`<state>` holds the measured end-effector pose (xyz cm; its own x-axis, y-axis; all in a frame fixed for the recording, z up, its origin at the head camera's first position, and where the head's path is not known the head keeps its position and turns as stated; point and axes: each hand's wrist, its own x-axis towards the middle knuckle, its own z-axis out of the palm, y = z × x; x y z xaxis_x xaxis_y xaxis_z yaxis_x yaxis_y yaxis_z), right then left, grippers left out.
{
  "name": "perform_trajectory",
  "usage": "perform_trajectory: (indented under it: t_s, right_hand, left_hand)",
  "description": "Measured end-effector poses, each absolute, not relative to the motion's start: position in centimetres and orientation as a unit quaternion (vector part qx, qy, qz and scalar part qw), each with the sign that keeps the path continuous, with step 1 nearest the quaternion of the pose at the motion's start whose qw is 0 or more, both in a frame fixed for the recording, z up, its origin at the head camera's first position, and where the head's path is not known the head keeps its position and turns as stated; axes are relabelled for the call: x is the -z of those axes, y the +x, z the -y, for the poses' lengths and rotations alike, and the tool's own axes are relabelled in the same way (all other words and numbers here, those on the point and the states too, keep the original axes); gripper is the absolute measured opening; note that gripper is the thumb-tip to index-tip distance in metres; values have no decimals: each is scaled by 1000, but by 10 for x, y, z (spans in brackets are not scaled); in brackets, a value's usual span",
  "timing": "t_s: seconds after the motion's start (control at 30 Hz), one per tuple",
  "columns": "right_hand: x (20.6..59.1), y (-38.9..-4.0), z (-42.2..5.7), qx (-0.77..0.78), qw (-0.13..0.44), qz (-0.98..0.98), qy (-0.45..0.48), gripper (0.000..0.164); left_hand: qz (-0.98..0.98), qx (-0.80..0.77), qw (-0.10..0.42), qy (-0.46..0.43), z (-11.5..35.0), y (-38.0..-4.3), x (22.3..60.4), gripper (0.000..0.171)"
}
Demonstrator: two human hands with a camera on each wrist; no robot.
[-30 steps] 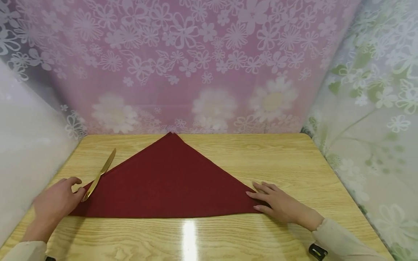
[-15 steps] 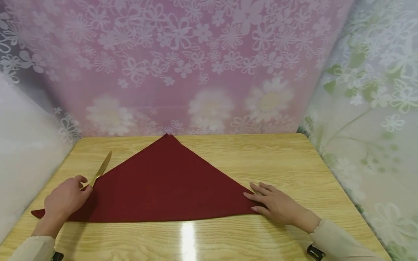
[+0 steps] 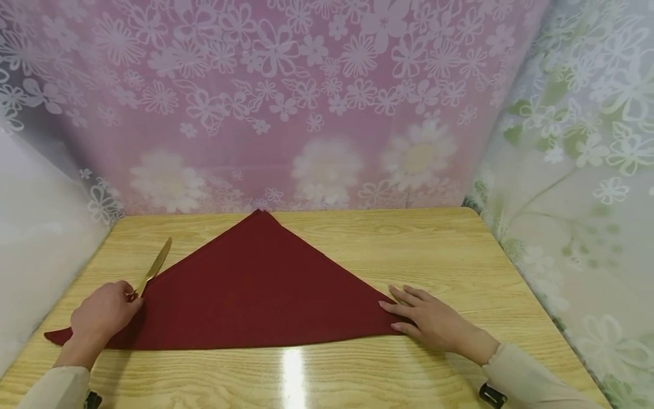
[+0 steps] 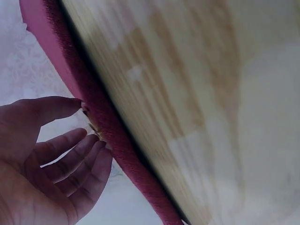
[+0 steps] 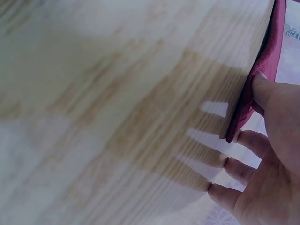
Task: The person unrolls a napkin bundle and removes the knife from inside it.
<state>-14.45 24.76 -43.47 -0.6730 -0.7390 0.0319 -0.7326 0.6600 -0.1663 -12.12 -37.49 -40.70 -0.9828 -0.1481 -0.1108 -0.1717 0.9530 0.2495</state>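
A dark red cloth [image 3: 245, 289], folded into a triangle, lies on the wooden table with its peak at the back edge. A gold table knife [image 3: 156, 264] rests across the cloth's left slanted edge, blade pointing away. My left hand [image 3: 104, 312] is over the cloth's left corner, thumb and curled fingers on either side of the knife's handle. In the left wrist view, a bit of gold handle [image 4: 95, 130] shows between thumb and fingers; the exact contact is partly hidden. My right hand [image 3: 431, 321] rests with spread fingers on the cloth's right corner, thumb touching it.
The wooden table [image 3: 409, 244] shows bare wood behind and in front of the cloth. A pink flowered curtain [image 3: 317, 113] hangs along the back edge, with pale flowered sheets [image 3: 577, 227] at the sides.
My left hand has moved right and forward over the knife's handle, uncovering the cloth's left tip, and its fingers have drawn in around the handle. The right hand stays at its corner.
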Motion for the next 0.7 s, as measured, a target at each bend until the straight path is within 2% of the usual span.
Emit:
perform_trajectory:
  t_s: [0.3,0.5,0.7]
  right_hand:
    - [431,-143,-245,88,21,-909,-407,45]
    - [434,-142,-246,92,7,-908,-409,45]
    - [438,-144,-248,90,4,-908,-409,45]
  left_hand:
    - [-987,-136,48,-75,375,-121,408,16]
    - [-989,-130,49,-52,378,-128,405,18]
    - [-985,-138,97,-36,382,-134,401,18]
